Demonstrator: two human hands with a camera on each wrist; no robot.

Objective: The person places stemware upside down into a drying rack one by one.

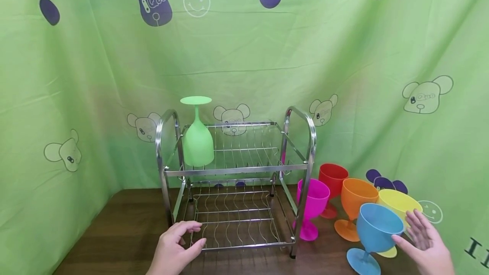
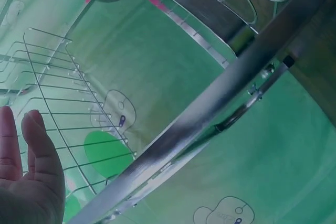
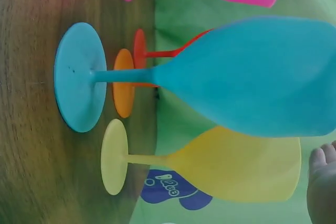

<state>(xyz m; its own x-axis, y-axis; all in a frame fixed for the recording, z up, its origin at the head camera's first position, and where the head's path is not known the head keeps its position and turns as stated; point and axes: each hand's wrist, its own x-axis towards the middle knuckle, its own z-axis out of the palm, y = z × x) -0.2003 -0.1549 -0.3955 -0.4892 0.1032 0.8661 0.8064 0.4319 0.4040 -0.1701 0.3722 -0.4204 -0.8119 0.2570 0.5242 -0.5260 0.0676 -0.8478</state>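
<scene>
A light green goblet (image 1: pixel 198 144) stands upside down on the left of the upper tier of a chrome dish rack (image 1: pixel 237 169). My left hand (image 1: pixel 177 247), thumb and fingers apart with nothing between them, is at the rack's lower front left corner. Upright on the table at the right is a blue goblet (image 1: pixel 378 228). Beside its bowl is my right hand (image 1: pixel 425 243), fingers spread and thumb tip right at the rim. In the right wrist view the blue goblet's foot (image 3: pixel 80 77) is on the wood, and part of that hand (image 3: pixel 323 182) shows near the bowls.
Behind the blue goblet stand a yellow goblet (image 1: pixel 399 203), an orange goblet (image 1: pixel 357 200) and a red goblet (image 1: pixel 333 177). A pink goblet (image 1: pixel 313 198) is close against the rack's right leg. Green printed cloth (image 1: pixel 244 46) hangs behind the brown table (image 1: pixel 111 232).
</scene>
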